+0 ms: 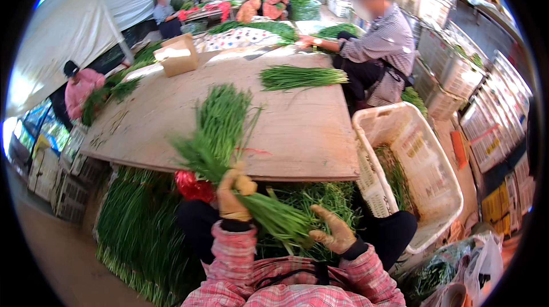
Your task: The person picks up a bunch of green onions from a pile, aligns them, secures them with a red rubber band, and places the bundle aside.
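Note:
My left hand [234,193], in a tan glove, is closed around a bunch of green chives [274,215] held slantwise over my lap. The leafy tips blur past the table edge at upper left, and the cut ends point toward my right hand [335,231]. That hand, gloved too, has its thumb and fingers apart beside the stalk ends. A loose pile of chives [223,115] lies on the wooden table [303,141] just ahead. Farther off, a neat bunch of chives [303,77] rests near the table's right side. Red plastic ties [193,185] hang below the front edge.
A white plastic crate [449,204] with some stalks inside stands at my right. Long chives [143,227] are heaped under the table at left. A cardboard box [176,58] sits at the far left corner. One co-worker [377,44] sits at the far right; others work farther back.

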